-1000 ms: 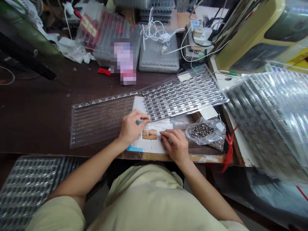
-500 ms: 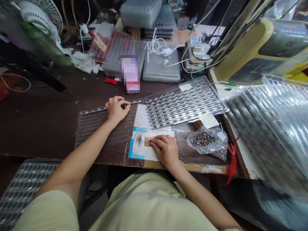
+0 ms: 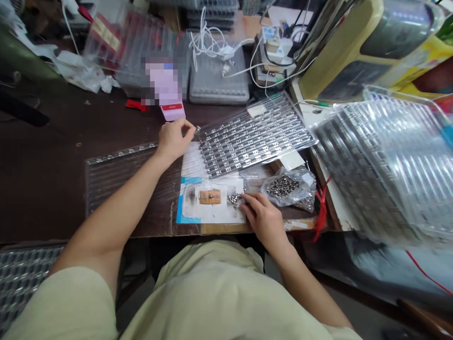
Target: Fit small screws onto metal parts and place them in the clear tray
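Note:
My left hand (image 3: 174, 138) is closed in a pinch at the near left corner of a clear plastic tray (image 3: 255, 134) filled with rows of small metal parts; a thin tool tip seems to stick out of its fingers. My right hand (image 3: 262, 216) rests curled on a white sheet (image 3: 212, 215), its fingertips on a small heap of loose metal parts (image 3: 234, 200). A small tan block (image 3: 209, 197) lies on the sheet between the hands. An empty ribbed clear tray (image 3: 123, 177) lies under my left forearm.
A plastic bag of metal parts (image 3: 288, 187) sits right of the sheet. Stacked clear trays (image 3: 382, 160) fill the right side. White cables (image 3: 219, 47), tray stacks and a yellow machine (image 3: 354, 52) crowd the back of the dark table (image 3: 46, 156).
My left hand moved right along the ribbed tray's far edge to the corner of the filled tray. My right hand slid right off the tan block onto the loose parts.

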`<state>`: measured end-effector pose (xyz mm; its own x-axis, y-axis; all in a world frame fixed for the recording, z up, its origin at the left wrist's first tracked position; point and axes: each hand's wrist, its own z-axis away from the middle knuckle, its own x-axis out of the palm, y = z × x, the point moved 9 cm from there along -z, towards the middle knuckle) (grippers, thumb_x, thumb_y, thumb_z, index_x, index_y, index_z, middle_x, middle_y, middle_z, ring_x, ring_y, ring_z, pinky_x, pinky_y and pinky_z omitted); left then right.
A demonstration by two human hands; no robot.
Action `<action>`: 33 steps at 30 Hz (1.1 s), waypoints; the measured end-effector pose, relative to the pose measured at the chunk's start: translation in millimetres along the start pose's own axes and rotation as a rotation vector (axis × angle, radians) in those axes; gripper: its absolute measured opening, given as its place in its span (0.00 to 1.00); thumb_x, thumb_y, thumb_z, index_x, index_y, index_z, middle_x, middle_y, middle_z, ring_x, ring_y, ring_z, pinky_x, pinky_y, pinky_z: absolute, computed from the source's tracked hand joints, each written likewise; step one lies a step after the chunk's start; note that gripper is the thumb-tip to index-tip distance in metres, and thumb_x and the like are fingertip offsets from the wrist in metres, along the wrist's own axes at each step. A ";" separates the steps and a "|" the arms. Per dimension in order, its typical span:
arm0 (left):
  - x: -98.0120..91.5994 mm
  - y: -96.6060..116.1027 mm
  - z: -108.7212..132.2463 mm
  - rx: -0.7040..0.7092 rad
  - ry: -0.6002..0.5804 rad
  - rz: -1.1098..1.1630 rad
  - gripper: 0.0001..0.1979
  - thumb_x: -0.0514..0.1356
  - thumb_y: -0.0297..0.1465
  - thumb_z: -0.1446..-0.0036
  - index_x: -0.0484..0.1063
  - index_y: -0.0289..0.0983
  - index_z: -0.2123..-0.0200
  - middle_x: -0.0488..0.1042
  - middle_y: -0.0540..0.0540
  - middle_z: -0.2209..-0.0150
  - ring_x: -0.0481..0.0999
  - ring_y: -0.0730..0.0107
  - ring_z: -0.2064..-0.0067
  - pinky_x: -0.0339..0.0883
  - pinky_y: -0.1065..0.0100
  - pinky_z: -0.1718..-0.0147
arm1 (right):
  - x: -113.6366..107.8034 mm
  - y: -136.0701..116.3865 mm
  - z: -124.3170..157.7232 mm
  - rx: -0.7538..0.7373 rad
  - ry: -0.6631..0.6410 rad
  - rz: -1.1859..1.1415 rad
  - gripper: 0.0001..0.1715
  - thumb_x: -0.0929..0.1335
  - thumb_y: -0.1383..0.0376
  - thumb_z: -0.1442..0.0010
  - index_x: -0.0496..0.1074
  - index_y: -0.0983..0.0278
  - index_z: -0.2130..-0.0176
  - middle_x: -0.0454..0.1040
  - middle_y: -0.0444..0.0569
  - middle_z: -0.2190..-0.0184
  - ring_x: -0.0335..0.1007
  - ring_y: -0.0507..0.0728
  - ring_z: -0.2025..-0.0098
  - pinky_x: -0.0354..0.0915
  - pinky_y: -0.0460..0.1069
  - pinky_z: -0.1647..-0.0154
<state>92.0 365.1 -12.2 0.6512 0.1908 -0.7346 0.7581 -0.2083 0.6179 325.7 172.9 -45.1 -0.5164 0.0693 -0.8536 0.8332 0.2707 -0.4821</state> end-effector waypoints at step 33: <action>23.1 43.2 170.4 0.103 -0.149 0.091 0.07 0.61 0.32 0.43 0.78 0.39 0.61 0.74 0.46 0.67 0.74 0.69 0.65 0.66 0.71 0.70 | 24.1 -13.5 -8.4 -0.120 -0.037 0.277 0.09 0.61 0.65 0.34 0.67 0.64 0.63 0.69 0.51 0.68 0.65 0.57 0.65 0.60 0.49 0.66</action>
<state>133.8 197.0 -50.3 0.6985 0.0243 -0.7152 0.6841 -0.3163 0.6573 300.3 179.0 -57.5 -0.2631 0.1218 -0.9571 0.9110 0.3580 -0.2049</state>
